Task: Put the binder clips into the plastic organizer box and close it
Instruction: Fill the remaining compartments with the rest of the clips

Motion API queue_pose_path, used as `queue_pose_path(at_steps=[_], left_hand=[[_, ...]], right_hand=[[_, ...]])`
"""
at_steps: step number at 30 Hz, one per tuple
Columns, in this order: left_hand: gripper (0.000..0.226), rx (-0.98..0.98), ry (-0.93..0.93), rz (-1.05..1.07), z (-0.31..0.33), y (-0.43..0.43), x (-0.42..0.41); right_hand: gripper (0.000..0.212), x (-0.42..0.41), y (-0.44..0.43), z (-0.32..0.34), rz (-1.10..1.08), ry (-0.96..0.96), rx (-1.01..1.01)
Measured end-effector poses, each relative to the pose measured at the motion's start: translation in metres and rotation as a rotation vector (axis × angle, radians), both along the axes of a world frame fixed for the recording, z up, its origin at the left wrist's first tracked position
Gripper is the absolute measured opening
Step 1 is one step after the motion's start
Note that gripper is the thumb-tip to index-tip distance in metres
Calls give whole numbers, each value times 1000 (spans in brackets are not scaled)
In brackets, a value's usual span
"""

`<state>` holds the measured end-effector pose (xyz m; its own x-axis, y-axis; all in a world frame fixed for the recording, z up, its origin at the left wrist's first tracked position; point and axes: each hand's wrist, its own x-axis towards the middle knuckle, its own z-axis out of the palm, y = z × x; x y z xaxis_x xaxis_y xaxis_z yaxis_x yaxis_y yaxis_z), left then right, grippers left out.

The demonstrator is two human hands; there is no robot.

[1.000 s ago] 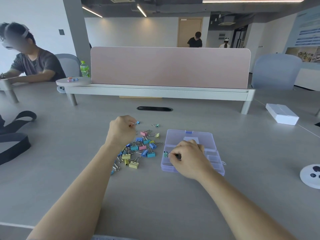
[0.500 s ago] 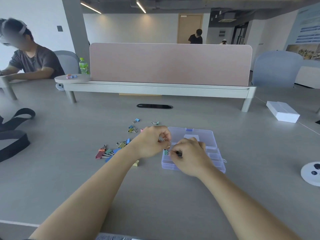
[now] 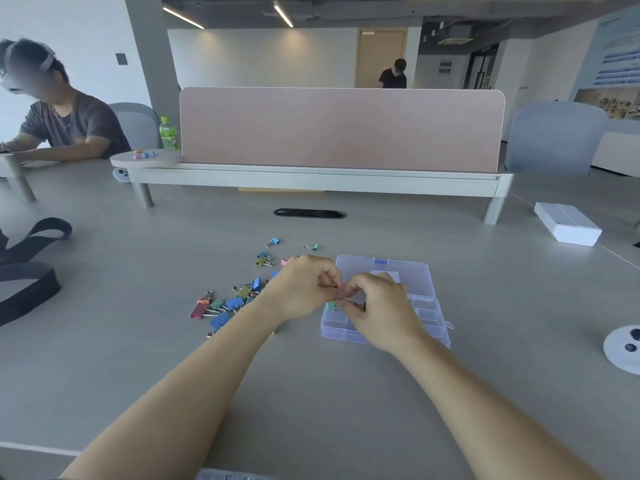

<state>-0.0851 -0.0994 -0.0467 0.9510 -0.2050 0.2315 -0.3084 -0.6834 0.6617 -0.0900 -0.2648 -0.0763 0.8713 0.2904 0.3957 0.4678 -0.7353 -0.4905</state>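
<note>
A clear plastic organizer box [image 3: 426, 315] lies on the grey table with its lid [image 3: 412, 273] folded back flat. Several coloured binder clips [image 3: 230, 301] are scattered to its left. My left hand [image 3: 301, 289] hovers over the box's left edge and pinches a small binder clip by its wire handles. My right hand [image 3: 379, 308] sits over the box's left compartments and pinches another small clip, a dark one. A green clip [image 3: 331, 305] lies in a left compartment. The fingertips of both hands nearly touch.
A pink divider screen [image 3: 341, 129] on a raised shelf crosses the table behind. A white box [image 3: 568, 228] lies at the right, a round white puck [image 3: 623, 346] at the right edge, black straps [image 3: 29, 268] at the left. A person sits at the far left.
My left hand came from the clip pile to the box's left edge with a clip and meets my right hand there. The right hand stayed over the box.
</note>
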Motion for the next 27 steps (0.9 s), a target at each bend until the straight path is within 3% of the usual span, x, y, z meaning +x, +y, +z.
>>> queue_pose_path(at_steps=[4, 11, 16, 27], left_hand=[[16, -90, 79, 44, -2, 2, 2], [23, -143, 134, 41, 1, 3, 1], [19, -76, 150, 26, 0, 6, 4], [16, 21, 108, 96, 3, 5, 1]], right_hand=[[4, -1, 2, 1, 28, 16, 50], [16, -1, -1, -1, 50, 48, 96], [27, 1, 0, -1, 73, 51, 30], [21, 5, -1, -6, 46, 66, -57]])
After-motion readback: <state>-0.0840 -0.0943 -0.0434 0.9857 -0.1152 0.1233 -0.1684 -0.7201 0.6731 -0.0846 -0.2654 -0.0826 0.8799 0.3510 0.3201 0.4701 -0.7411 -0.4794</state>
